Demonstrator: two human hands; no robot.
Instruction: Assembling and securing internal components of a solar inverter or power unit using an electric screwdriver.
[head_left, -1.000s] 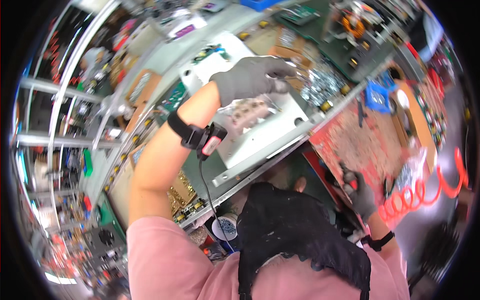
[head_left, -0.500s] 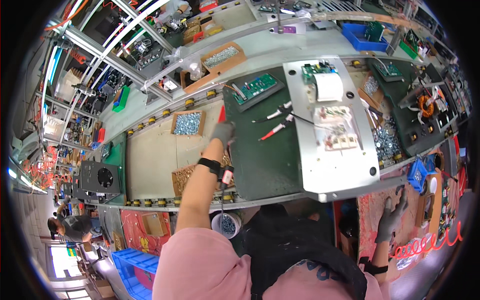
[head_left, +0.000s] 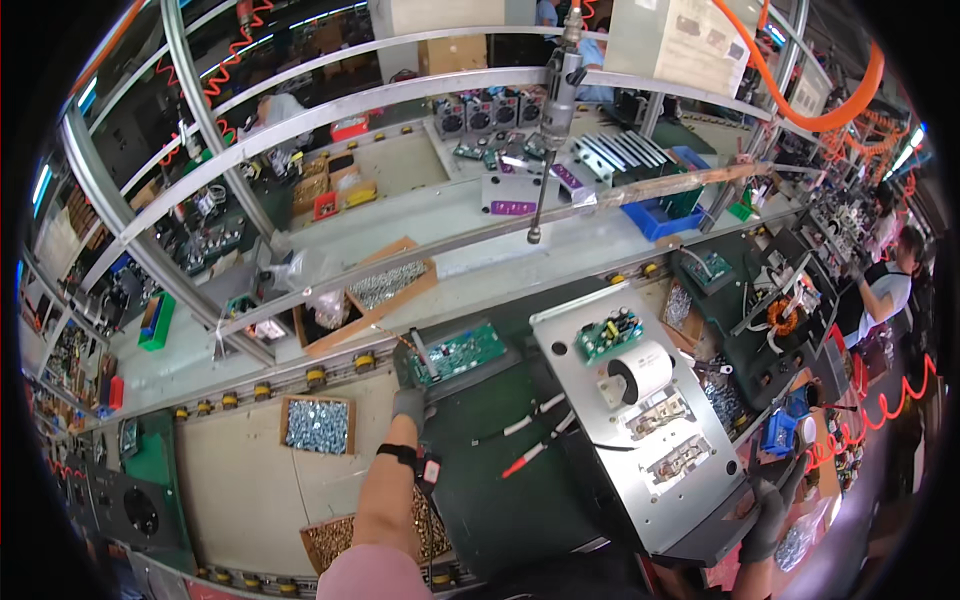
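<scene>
Smooth, silvery sheet metal makes up the plate, its face satiny with bright glare; the cylinder on it looks like slick white plastic. The left glove and right glove are matt grey cloth, the sleeve soft pink cloth. The green board has a slight gloss, while the mat is dull and dark. Plain brown card, matt, forms the box around shiny metal screws. The rail is pale, smooth metal, the hose glossy orange plastic, the bin blue plastic, and the bag thin, clear, crinkled plastic.
</scene>
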